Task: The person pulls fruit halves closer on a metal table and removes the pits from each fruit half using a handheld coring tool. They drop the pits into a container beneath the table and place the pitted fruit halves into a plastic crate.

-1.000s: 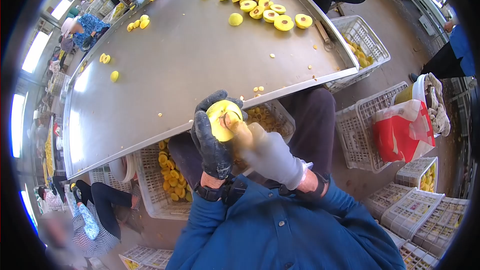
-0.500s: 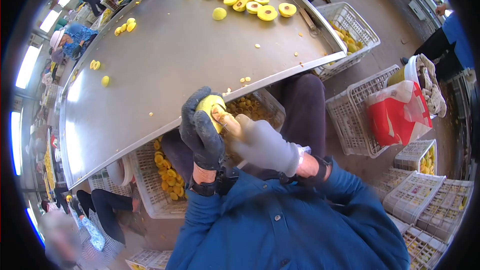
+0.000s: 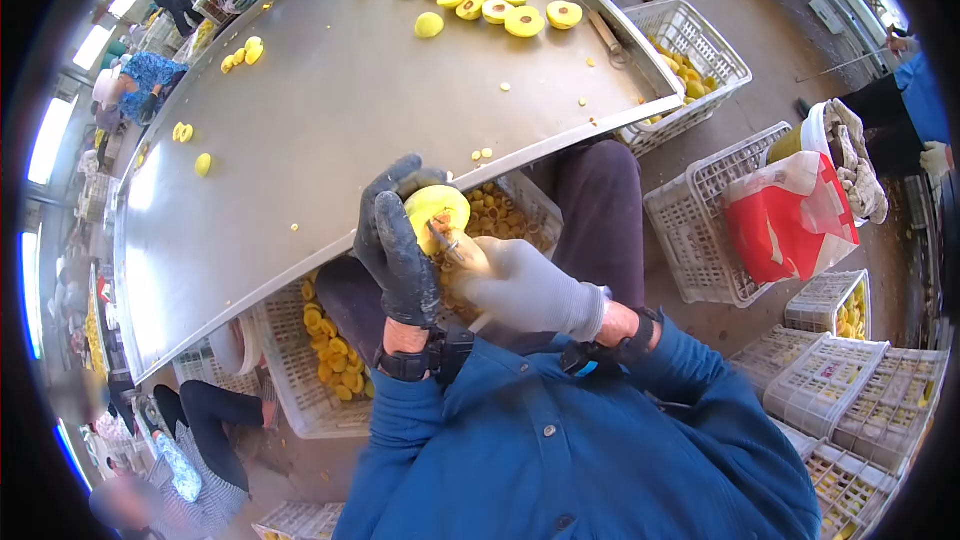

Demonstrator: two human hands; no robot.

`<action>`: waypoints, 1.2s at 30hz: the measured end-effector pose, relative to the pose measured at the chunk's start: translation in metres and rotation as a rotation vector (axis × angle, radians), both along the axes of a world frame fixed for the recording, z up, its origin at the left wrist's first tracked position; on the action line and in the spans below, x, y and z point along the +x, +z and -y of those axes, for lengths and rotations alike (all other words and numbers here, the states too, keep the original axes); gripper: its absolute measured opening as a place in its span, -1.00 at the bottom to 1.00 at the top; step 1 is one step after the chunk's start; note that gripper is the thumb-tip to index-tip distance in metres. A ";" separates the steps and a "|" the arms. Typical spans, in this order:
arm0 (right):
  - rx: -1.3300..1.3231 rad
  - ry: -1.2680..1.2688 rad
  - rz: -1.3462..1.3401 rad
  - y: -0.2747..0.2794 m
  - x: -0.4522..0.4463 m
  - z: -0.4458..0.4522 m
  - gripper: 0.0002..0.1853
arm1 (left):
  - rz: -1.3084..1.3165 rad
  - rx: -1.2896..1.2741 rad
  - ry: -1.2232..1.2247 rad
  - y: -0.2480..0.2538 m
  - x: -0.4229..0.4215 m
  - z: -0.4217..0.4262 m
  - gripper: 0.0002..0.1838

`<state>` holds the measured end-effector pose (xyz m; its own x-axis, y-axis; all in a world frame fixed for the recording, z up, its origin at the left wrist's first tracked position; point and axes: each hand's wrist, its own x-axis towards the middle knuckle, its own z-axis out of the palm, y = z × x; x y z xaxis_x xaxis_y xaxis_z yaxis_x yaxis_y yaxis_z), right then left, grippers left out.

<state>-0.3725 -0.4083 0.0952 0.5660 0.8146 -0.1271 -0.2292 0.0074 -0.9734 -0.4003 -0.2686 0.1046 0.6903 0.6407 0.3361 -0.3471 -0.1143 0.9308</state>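
Note:
My left hand [image 3: 397,255], in a dark, smeared glove, is closed around a yellow peach half [image 3: 428,205] whose cut face and brown centre are turned up. In my right hand [image 3: 535,290], gloved in pale grey, is a pitting tool with a light wooden handle [image 3: 472,256]. The tool's metal end meets the brown centre of the peach half; its exact shape is hard to make out. Both hands are just off the near edge of the metal table [image 3: 320,130], above a crate of peach pieces [image 3: 500,215].
Several peach halves [image 3: 524,22] lie at the table's far side, near another wooden-handled tool [image 3: 606,37]. A crate of yellow pieces [image 3: 335,360] stands at lower left. To the right are a crate [image 3: 700,230], a red bag [image 3: 785,220] and stacked crates [image 3: 825,385]. Other people sit nearby.
The peach half has turned so more of its cut face shows, and the fingers of my left hand have shifted around it. The pitting tool stays at its centre. The view has shifted slightly.

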 end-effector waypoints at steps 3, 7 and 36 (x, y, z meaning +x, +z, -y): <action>-0.105 0.186 -0.086 0.004 0.008 0.008 -0.67 | -0.069 0.199 -0.122 -0.004 -0.009 -0.016 -0.58; -0.177 0.257 -0.022 0.003 0.017 0.006 -0.68 | -0.059 0.214 -0.317 0.000 -0.008 -0.032 -0.58; -0.195 0.273 0.301 -0.009 0.035 -0.036 -0.71 | 0.207 -0.535 -0.207 -0.038 0.015 -0.035 -0.45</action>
<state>-0.3372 -0.3719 0.0860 0.3688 0.9164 -0.1556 0.0961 -0.2040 -0.9742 -0.3853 -0.2336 0.0666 0.7731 0.6174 0.1455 -0.4923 0.4394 0.7514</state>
